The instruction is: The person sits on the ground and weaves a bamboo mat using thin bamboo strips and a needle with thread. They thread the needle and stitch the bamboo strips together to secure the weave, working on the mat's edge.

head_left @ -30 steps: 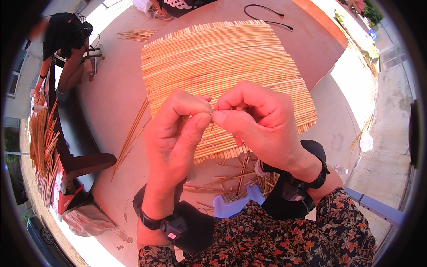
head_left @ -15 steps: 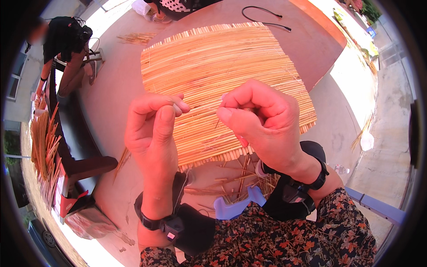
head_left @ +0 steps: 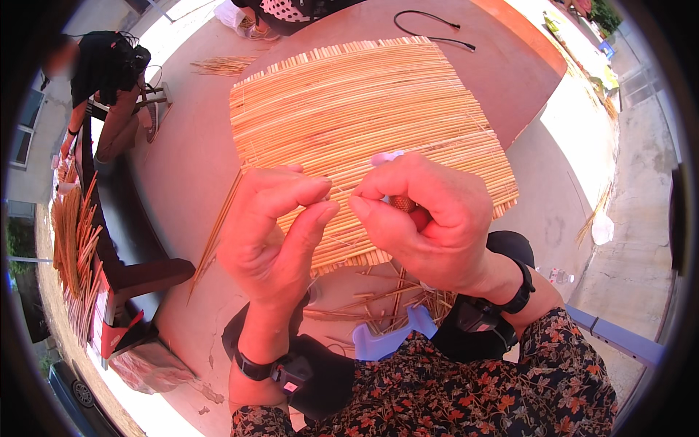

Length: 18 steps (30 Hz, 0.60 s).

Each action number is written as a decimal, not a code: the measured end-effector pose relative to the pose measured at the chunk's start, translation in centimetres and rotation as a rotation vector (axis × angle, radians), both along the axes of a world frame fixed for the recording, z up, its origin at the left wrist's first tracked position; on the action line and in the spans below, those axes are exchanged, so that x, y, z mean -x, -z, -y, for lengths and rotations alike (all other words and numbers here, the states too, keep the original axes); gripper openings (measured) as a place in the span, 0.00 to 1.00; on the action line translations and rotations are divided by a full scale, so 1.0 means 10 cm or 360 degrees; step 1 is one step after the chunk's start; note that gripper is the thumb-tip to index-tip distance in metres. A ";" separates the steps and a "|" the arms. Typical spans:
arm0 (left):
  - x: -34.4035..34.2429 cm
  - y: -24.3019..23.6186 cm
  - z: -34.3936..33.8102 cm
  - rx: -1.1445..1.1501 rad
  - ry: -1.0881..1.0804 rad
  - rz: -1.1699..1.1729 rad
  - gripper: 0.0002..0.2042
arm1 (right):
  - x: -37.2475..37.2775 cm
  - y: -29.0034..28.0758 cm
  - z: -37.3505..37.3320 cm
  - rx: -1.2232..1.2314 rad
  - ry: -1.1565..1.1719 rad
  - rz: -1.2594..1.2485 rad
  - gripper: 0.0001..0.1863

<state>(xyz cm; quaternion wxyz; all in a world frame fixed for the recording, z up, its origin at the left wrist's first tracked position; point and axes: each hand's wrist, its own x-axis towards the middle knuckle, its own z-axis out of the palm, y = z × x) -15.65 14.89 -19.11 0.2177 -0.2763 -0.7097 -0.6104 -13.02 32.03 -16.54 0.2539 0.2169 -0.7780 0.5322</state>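
Over a mat of straw-coloured stalks [head_left: 349, 109], both my hands are raised with their fingertips close together. My left hand [head_left: 273, 226] pinches between thumb and forefinger, and a tiny pale bit shows at the tips. My right hand [head_left: 433, 218] is closed in a pinch facing it, just to the right. Whatever lies in either pinch is too fine to name. Inside the curl of my right hand shows a golden dimpled band [head_left: 403, 202], like a thimble ring. Thin pale stitches run across the mat's stalks near its right side.
Loose stalks [head_left: 378, 313] lie below the mat beside a light-blue plastic stool [head_left: 393, 335]. A black bench [head_left: 138, 226] with bundles of stalks [head_left: 73, 247] stands at left, near a bending person [head_left: 109, 73]. A black cable [head_left: 429, 33] lies beyond the mat.
My left hand has turned and moved right and slightly down, toward the right hand. My right hand has dropped a little, its fingers curled more. The thin strand seen between them earlier is hardly visible.
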 end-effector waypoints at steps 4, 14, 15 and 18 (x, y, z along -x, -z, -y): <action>-0.01 -0.01 0.00 -0.0028 -0.0036 0.0041 0.11 | -0.02 -0.02 0.01 -0.0025 0.0021 0.0049 0.05; -0.01 -0.02 0.02 -0.0058 0.0000 0.0142 0.11 | -0.02 -0.02 0.02 -0.0058 -0.0011 0.0064 0.05; 0.00 -0.01 0.03 -0.0019 0.0008 0.0087 0.11 | -0.03 -0.03 0.03 -0.0060 -0.0004 0.0112 0.05; 0.01 -0.01 0.03 0.0018 0.0035 0.0027 0.11 | -0.01 0.01 0.02 -0.0047 -0.0010 0.0042 0.05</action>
